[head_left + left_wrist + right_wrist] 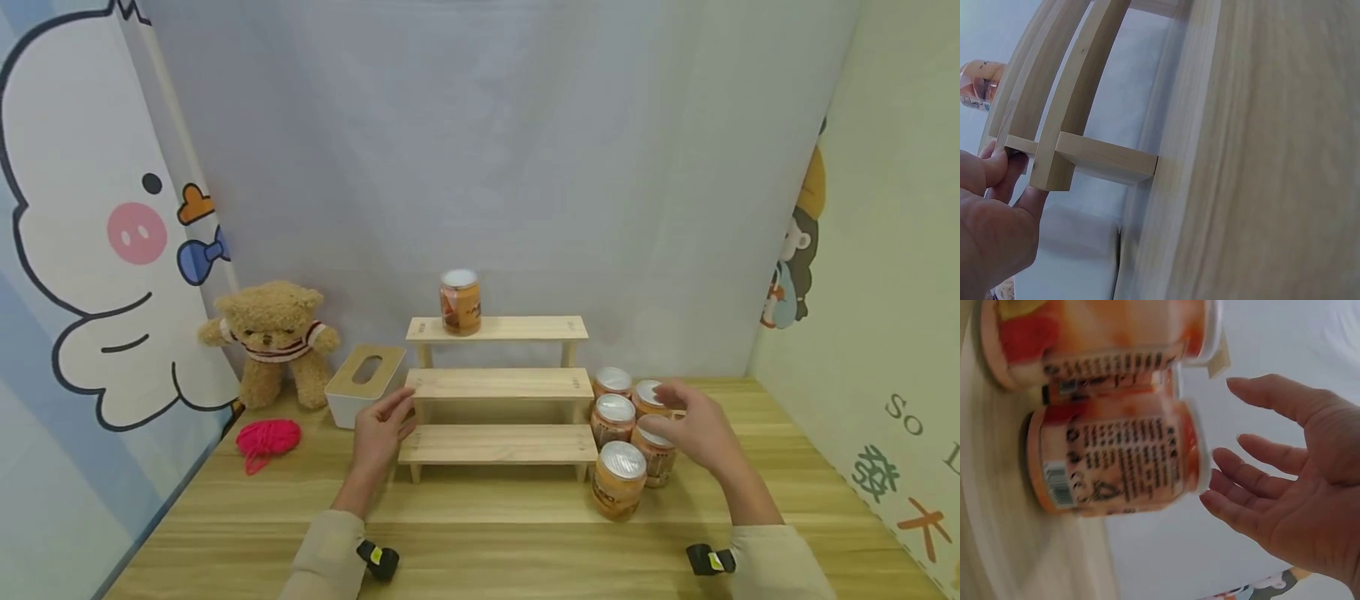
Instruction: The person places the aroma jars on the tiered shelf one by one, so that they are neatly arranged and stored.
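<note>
Cans just right of the shelf

The head view's bottom edge cuts off both sleeves. Front cans partly hide back cans. In the right wrist view, the small words look too blurry to read.

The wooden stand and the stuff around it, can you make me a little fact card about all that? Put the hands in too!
Wooden stand: three shelves, like steps, on the table
Top can: upright, towards the left of the top shelf
Other cans: five, upright on the table, right of the stand
Left hand: touching the stand's left end
Right hand: by the cans, holding nothing
Teddy bear: left side, striped top
Tissue box: between teddy and stand
Yarn: bright pink, in front of teddy
</note>
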Available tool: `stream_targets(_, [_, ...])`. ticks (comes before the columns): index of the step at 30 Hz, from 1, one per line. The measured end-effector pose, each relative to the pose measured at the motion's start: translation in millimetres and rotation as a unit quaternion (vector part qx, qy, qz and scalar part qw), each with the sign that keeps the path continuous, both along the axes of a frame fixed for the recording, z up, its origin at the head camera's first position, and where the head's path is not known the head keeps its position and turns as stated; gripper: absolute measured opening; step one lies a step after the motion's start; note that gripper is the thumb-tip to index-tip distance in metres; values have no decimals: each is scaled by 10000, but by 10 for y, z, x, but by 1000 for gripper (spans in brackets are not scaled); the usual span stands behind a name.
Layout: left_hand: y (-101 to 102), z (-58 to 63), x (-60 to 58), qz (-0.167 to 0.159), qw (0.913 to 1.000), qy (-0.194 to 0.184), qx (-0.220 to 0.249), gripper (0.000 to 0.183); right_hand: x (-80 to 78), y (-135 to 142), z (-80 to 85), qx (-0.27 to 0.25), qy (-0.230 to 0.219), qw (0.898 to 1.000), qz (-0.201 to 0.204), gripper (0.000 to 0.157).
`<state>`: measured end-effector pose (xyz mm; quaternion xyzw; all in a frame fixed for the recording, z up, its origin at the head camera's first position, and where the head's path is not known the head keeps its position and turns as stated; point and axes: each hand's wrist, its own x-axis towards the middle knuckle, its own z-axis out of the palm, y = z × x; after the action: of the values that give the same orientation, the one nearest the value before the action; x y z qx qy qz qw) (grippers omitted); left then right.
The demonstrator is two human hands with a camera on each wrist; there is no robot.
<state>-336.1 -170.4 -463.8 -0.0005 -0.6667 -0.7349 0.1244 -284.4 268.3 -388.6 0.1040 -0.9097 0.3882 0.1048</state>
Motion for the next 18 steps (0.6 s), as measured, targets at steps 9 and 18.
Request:
stream_targets(9, [7,-31,-3,58,10000,70,-37,32,-97,226,-199,-178,-601,9976,291,65])
stream_targets(18, [-5,-12,-1,102,9999,69,13,31,-177,231,-312,-196,-855,9946,554,70])
